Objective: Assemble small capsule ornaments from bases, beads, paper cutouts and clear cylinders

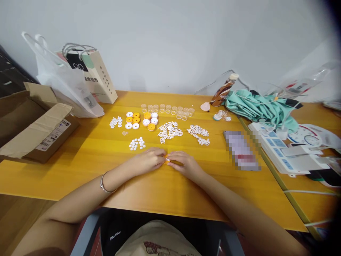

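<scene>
My left hand (149, 160) and my right hand (184, 164) meet low over the yellow table (80, 167), fingertips pinched together on a small orange round part (167, 159). Just beyond them lie small white discs (136, 143), white lattice-like pieces (169, 131) and a second heap of them (199, 134). Farther back sit orange and white round caps (141, 121), another cluster of white discs (115, 122) and a row of small clear cups (167, 109). A bracelet is on my left wrist.
An open cardboard box (34, 124) stands at the left edge, with a white plastic bag (64, 85) and a paper bag (98, 76) behind it. On the right lie a bottle (223, 90), teal cloth (255, 108), a power strip (279, 151) and a blurred flat item (241, 149).
</scene>
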Tool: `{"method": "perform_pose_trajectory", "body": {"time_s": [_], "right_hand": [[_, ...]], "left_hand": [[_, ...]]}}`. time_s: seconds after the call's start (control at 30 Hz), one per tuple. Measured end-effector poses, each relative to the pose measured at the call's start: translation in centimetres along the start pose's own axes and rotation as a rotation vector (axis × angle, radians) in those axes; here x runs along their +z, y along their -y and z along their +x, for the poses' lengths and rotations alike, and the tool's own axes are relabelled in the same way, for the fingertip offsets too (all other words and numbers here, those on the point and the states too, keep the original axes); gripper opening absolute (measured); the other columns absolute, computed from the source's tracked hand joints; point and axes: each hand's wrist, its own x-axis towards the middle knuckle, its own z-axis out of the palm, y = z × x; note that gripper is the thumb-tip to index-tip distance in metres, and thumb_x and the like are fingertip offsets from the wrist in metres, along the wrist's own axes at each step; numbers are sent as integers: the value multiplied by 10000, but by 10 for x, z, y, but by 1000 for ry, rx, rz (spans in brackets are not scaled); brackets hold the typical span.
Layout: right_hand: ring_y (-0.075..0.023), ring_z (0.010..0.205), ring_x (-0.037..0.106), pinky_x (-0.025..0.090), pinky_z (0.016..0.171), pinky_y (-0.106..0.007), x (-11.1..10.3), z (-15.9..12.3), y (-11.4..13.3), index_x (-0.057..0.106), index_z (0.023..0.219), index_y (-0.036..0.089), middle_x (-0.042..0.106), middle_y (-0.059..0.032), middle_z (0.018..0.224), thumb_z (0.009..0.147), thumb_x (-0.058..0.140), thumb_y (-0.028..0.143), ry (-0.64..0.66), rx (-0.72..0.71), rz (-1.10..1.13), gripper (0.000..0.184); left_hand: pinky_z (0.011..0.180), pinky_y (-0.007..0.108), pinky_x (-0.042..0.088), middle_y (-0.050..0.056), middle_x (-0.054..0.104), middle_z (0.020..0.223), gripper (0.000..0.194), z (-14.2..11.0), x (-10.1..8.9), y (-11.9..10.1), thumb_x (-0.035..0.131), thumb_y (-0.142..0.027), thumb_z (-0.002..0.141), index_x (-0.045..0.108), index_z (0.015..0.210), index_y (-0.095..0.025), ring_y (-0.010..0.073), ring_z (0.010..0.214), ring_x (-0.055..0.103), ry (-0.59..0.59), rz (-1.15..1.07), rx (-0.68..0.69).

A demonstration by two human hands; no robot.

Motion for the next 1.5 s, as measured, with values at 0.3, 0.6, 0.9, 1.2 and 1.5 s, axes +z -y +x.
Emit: {"method": "perform_pose_trajectory", "body": {"time_s": [0.3,0.6,0.9,1.2,1.5], "right_hand": [[-197,951,607,512,828,-374,-4,1,6,603,1092,263,658,-62,1033,855,520,220,58,-60,-131,255],[-200,944,613,496,878,-400,-3,1,6,610,1069,251,665,-61,1020,872,495,231,46,-100,-207,229],[-186,951,630,496,902,-395,-3,1,3,608,1053,255,676,-45,1039,851,533,208,49,-89,-119,221],[-210,997,623,492,913,-390,-2,-4,-1,535,1158,268,664,-45,1077,829,562,248,55,48,-87,331],[-204,1028,618,507,891,-382,-1,-4,4,432,1238,228,619,-96,1154,804,590,256,12,97,-54,463]], "left_hand": [[808,279,476,115,606,1005,203,0,-1,4,461,-159,878,657,855,-108,162,892,592,-8,-79,-3],[805,269,472,112,598,1019,210,-1,0,6,446,-178,891,644,868,-113,154,890,587,-14,-65,13],[814,285,483,113,598,1028,193,-3,3,5,460,-175,882,640,913,-114,167,916,588,-15,-22,20],[802,275,467,94,641,988,168,-1,2,6,493,-183,862,629,949,-137,154,879,605,-64,-120,12],[842,307,356,43,615,993,171,7,3,-2,498,-263,881,643,954,-211,164,957,541,-61,27,-44]]}}
